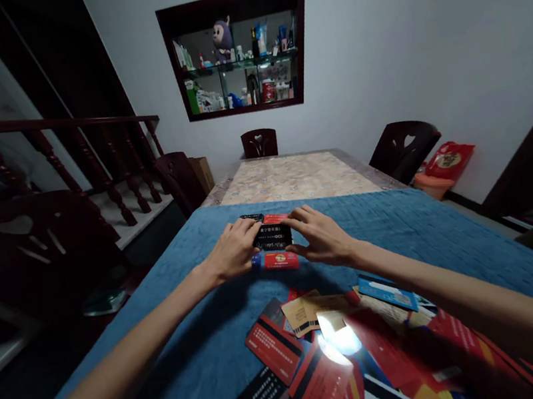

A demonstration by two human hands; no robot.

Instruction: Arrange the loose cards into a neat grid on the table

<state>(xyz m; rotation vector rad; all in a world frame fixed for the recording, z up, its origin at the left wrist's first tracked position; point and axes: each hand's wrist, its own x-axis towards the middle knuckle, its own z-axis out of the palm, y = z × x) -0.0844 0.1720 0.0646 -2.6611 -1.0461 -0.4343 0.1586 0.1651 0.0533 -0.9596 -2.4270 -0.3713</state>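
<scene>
One long dining table (pixel 288 179) takes up the middle of my feed, its patterned top showing at the far end. Over the near end lies a blue cloth (pixel 386 224), wrinkled and soft-looking, which I'd expect to drag a little on thin plastic. On it, closest to the camera, a loose heap of bank-style cards (pixel 320 380) overlaps at all angles, mostly red, with black, gold and blue among them; the bright glare there suggests to me glossy, slick faces.

Beyond the heap I have the left hand (pixel 234 248) and the right hand (pixel 326 237), facing each other. Between them is a black card (pixel 273 235) with white lettering: both are closed on it, thumb and fingers at its left and right ends. How firmly they press I can't tell, nor whether it is one card or several stacked. A red-and-blue card (pixel 280 260) shows at its near side, and a red card (pixel 275 218) just past its far edge.

I judge the black card light, stiff and hard to harm, though apt to slide on a glossy neighbour. I'd take it by the short edges, clear of the smooth face.
</scene>
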